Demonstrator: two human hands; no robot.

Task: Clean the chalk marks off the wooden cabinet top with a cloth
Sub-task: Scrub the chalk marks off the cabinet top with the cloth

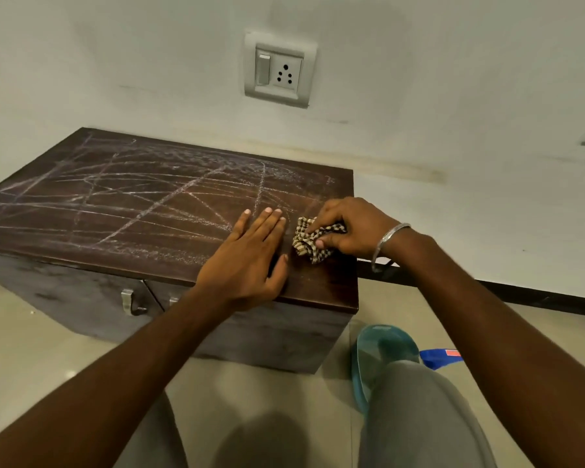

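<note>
A low dark wooden cabinet top (pixel 122 231) stands against the wall, crossed by many white chalk marks (pixel 156 204) over its left and middle. My right hand (pixel 347 228), with a metal bangle on the wrist, is shut on a bunched brown-and-cream checked cloth (pixel 306 243) pressed onto the top near its right end. My left hand (pixel 250 258) lies flat, fingers together, on the top just left of the cloth, close to the front edge. The strip under and around the cloth looks mostly free of chalk.
A switch and socket plate (pixel 279 70) is on the wall above the cabinet. Metal door handles (pixel 130 302) show on the cabinet front. My grey trouser leg and a teal slipper (pixel 379 352) stand on the tiled floor at right, beside a blue object (pixel 439 356).
</note>
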